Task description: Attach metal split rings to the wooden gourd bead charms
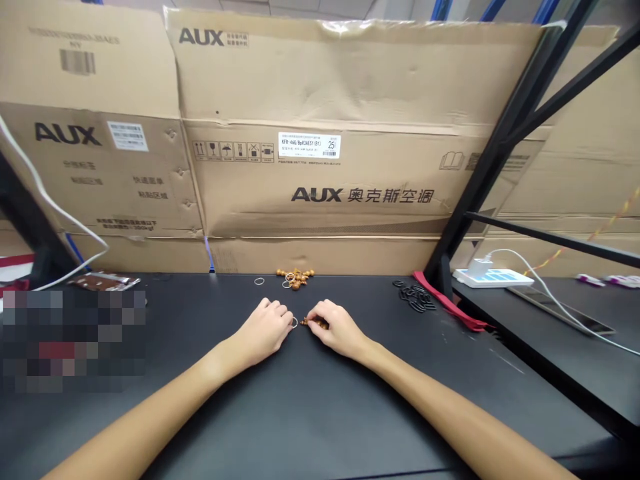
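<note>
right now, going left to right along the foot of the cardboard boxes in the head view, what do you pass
brown packet, loose metal ring, wooden bead pile, black rings, white power strip

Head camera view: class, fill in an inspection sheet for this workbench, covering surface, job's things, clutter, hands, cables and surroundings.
Surface: black table, matte, faint pale marks at right.
Job's things: small metal ring and brown beads between the hands; bead pile and loose ring near the back edge.
Clutter: black loops; red strap.
Hands: left hand, fingers pinch the small metal ring; right hand, fingers pinch the brown beads.
Cables: white cable from the power strip; left cable, also white.
Surroundings: cardboard boxes; black rack frame.
</note>
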The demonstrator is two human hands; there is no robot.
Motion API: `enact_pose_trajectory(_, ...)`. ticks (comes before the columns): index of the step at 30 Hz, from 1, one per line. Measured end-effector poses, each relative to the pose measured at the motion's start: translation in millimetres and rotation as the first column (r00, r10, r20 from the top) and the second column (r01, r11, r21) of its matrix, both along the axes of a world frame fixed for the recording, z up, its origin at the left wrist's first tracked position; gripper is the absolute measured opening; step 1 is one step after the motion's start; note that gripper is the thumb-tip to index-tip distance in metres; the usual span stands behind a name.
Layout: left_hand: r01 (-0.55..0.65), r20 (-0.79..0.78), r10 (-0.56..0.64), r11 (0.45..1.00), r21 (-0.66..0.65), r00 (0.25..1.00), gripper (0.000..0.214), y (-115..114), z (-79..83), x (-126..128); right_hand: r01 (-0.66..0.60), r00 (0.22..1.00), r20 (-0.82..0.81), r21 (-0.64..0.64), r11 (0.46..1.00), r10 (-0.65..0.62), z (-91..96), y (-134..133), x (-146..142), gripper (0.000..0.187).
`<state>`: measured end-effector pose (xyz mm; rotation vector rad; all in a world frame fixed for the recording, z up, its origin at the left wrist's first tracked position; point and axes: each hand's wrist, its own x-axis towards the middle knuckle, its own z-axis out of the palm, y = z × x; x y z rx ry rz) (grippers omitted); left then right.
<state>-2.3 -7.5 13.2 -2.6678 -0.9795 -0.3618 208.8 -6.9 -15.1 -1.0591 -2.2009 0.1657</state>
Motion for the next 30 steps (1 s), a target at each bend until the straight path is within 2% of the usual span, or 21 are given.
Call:
enact_pose_trajectory(3,-0.007,-0.041,0.009,0.998,0.054,0.999,0.023,-3.2,-1.3,4.8,-0.024,1.0,0.003,0.009,1.0,0.024,0.0,0.1,0.2,0.009)
enact_pose_trajectory(10,-0.046,-0.061,0.052,0.995,0.089,0.997,0.015,-1.6,-11.9,15.8,-0.054,0.999,-0.003,-0.006,0.998,0.054,3.3,-2.0,-1.3,0.009)
enact_pose_trajectory(13,-0.034,0.041,0.033,0.999,0.034,0.999,0.015,-0.6,-14.1,14.8,-0.058,0.998,-0.023,-0.035,0.998,0.057,5.7,-3.1,-2.1,0.009)
enact_pose_trajectory(17,-0.022,0.23,0.048,0.993,-0.114,0.972,0.018,0.1,-13.8,10.0,-0.063,0.997,-0.052,-0.07,0.996,0.06,7.7,-4.1,-2.3,0.01)
enact_pose_trajectory(21,0.09,0.418,0.019,0.967,-0.239,0.908,0.016,2.7,-15.9,7.7,-0.074,0.994,-0.089,-0.1,0.992,0.065,8.2,-4.4,-2.4,0.009)
enact_pose_trajectory(24,0.144,0.466,-0.004,0.953,-0.266,0.885,0.015,3.4,-17.6,8.9,-0.065,0.992,-0.118,-0.119,0.991,0.051,7.8,-4.4,-2.2,0.007)
enact_pose_trajectory(30,0.168,0.464,-0.015,0.942,-0.291,0.886,0.017,0.4,-15.7,10.9,-0.076,0.989,-0.137,-0.138,0.988,0.057,6.4,-4.5,-0.8,0.004)
